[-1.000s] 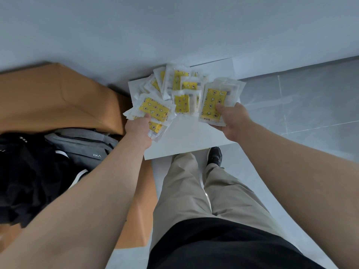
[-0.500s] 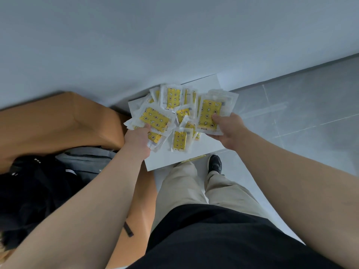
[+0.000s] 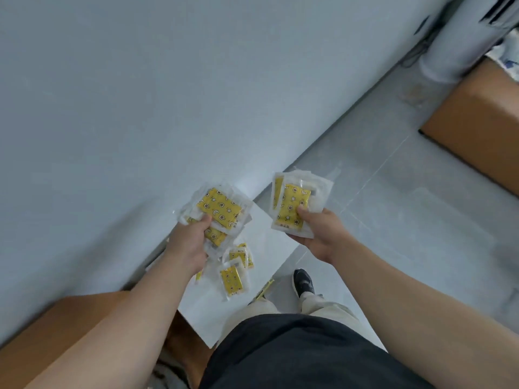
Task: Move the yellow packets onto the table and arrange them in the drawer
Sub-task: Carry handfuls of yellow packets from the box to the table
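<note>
— Over the white surface, who holds what?
— Left hand grips a packet bunch; right hand clasps a stack to its right. Loose packets show just nearer.

One head-worn wide-angle view, steeply downward, apparently close.

Loose packets lie on the board, just right of the left hand.
</note>
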`<action>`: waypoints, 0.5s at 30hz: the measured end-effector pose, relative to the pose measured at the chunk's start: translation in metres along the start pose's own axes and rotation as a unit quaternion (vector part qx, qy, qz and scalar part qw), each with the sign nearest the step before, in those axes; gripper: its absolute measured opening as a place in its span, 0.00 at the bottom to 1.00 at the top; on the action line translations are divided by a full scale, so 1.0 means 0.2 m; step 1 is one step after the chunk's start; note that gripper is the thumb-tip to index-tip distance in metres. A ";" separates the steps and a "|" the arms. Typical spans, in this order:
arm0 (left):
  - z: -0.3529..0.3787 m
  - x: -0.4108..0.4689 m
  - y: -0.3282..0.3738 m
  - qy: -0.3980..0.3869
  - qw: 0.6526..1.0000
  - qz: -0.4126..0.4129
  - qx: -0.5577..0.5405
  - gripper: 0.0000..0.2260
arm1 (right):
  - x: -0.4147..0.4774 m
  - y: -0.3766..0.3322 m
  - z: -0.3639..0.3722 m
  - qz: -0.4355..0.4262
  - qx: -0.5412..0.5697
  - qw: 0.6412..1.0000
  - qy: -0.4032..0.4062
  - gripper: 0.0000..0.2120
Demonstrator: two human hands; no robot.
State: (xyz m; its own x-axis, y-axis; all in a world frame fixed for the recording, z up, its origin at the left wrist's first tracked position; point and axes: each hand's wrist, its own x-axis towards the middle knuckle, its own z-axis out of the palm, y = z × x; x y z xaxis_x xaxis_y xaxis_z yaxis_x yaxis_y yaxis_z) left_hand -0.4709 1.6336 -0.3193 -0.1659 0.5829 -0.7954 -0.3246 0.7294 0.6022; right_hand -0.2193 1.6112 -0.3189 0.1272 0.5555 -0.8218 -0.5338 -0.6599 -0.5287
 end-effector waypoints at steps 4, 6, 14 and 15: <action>0.35 -0.03 0.11 -0.092 0.993 0.032 0.071 0.12 | -0.14 -0.13 -0.23 -0.058 0.107 0.991 0.051 0.13; 0.56 -0.07 0.12 -0.141 0.984 0.039 0.101 0.12 | -0.23 -0.17 -0.36 -0.090 0.154 0.981 0.075 0.13; 1.34 -0.54 -0.09 -0.306 0.928 0.026 0.212 0.13 | -0.61 -0.22 -0.97 -0.202 0.297 0.921 0.152 0.08; 1.41 -0.60 -0.14 -0.318 0.921 0.024 0.226 0.13 | -0.65 -0.22 -1.05 -0.210 0.312 0.912 0.161 0.08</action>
State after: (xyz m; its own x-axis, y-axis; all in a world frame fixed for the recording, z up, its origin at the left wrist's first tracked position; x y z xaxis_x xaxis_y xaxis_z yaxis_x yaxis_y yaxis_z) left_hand -0.1783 1.6440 -0.2208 0.4553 0.6049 -0.6533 0.1130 0.6886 0.7163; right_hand -0.0364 1.4613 -0.2340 0.6165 0.4486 -0.6471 -0.7403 0.0503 -0.6704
